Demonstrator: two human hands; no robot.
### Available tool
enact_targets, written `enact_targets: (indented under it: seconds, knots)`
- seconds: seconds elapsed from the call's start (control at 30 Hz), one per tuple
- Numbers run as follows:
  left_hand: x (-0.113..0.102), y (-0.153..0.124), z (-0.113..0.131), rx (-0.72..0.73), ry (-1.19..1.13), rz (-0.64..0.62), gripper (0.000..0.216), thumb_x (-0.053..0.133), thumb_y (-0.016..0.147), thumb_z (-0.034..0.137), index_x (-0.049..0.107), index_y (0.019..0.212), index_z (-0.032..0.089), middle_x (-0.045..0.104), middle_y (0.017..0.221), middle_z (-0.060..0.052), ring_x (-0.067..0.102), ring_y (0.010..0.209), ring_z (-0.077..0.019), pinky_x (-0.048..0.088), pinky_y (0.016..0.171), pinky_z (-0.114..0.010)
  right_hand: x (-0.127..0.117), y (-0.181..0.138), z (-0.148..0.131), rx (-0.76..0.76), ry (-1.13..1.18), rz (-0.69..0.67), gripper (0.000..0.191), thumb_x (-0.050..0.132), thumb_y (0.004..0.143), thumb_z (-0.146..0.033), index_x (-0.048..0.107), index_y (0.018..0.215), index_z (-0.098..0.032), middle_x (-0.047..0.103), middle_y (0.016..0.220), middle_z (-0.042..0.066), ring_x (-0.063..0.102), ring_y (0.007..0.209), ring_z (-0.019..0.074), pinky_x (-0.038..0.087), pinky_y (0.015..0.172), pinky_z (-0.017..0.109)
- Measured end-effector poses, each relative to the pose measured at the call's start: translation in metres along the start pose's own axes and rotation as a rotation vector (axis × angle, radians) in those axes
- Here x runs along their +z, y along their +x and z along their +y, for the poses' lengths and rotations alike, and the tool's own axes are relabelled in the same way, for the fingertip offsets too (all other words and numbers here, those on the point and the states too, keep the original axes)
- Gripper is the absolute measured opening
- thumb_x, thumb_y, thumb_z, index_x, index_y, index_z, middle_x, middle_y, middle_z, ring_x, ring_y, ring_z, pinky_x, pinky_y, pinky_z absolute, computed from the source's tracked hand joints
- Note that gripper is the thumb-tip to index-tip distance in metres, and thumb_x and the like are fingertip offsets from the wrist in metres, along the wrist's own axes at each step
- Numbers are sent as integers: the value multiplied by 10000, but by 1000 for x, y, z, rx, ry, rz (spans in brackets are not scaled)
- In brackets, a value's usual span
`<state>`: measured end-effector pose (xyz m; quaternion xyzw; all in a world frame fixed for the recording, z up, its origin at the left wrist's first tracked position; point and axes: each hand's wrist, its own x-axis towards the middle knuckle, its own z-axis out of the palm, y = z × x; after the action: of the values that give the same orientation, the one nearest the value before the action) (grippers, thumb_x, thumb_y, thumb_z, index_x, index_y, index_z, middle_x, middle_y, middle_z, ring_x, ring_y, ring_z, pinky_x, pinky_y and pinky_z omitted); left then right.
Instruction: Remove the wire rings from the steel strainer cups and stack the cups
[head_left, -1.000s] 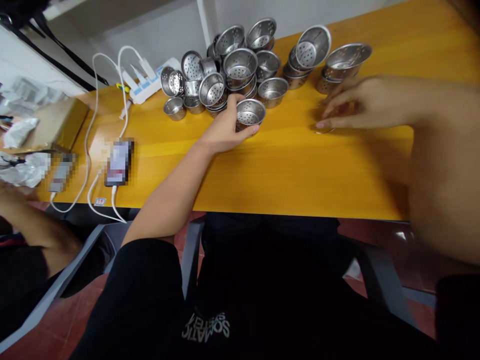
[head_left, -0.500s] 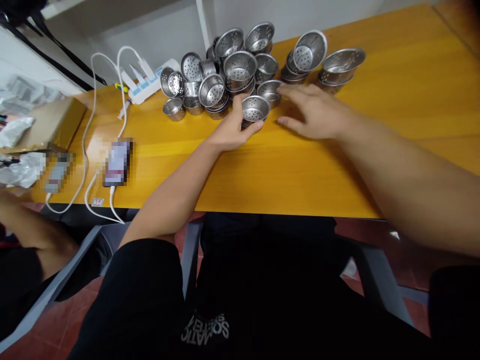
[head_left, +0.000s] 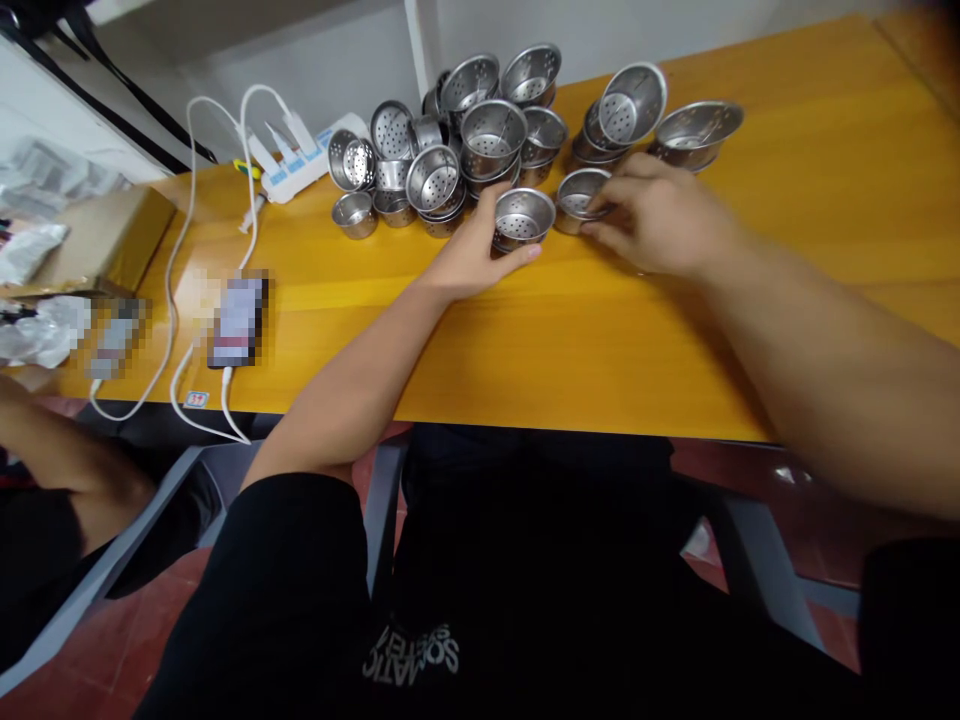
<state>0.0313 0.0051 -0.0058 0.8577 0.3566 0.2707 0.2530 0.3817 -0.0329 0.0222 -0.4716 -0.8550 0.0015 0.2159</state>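
Note:
My left hand (head_left: pixel 484 245) is wrapped round the near side of a perforated metal cup (head_left: pixel 524 217), thumb in front and fingers at its left. To the right of it, my right hand (head_left: pixel 652 215) pinches the rim of another small metal cup (head_left: pixel 580 200), which stands upright on the table. Behind both hands are piles of similar perforated cups, some nested or tilted, such as one large cup (head_left: pixel 493 138) just behind the left hand. Two more groups sit further right, with a tilted cup (head_left: pixel 632 104) and a wide cup (head_left: pixel 699 133) on top.
A wooden table (head_left: pixel 525 370) carries everything. At the left are a white power strip (head_left: pixel 300 170) with cables, a phone (head_left: pixel 238 322), a second device (head_left: pixel 116 338), and a cardboard box (head_left: pixel 112 245). Another person's arm (head_left: pixel 67 450) rests at the far left.
My right hand has closed on the small cup, which has shifted right, away from the pile. My left hand keeps its hold on its cup.

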Motion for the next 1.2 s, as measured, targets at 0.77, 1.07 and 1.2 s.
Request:
enact_targets:
  seconds: [0.77,1.07,1.2]
  knots:
    - [-9,-13,50,221,158,65,949,833,1194,722,472,1985,341,589,2001,-176,522,1957,-474,434,1646,-735,-40,-15,-65,-325,366,115,389,750,1248,-718,737,1262,-329,773,1422,128,801,1239,340,755,1045,595]
    - [-3,-7,49,306,260,130,749,627,1294,520,404,1984,334,548,1956,-186,527,1951,-426,464,1616,-704,-36,-12,-72,-175,463,266,507,942,1128,-829,831,1141,-335,823,1391,105,826,1390,387,732,1291,735]
    - [-4,-5,44,373,276,143,689,584,1311,462,412,1964,329,541,1959,-193,525,1954,-403,452,1625,-676,-34,-13,-74,-135,599,258,503,1020,1068,-821,880,1129,-341,830,1382,98,846,1390,357,773,1270,640]
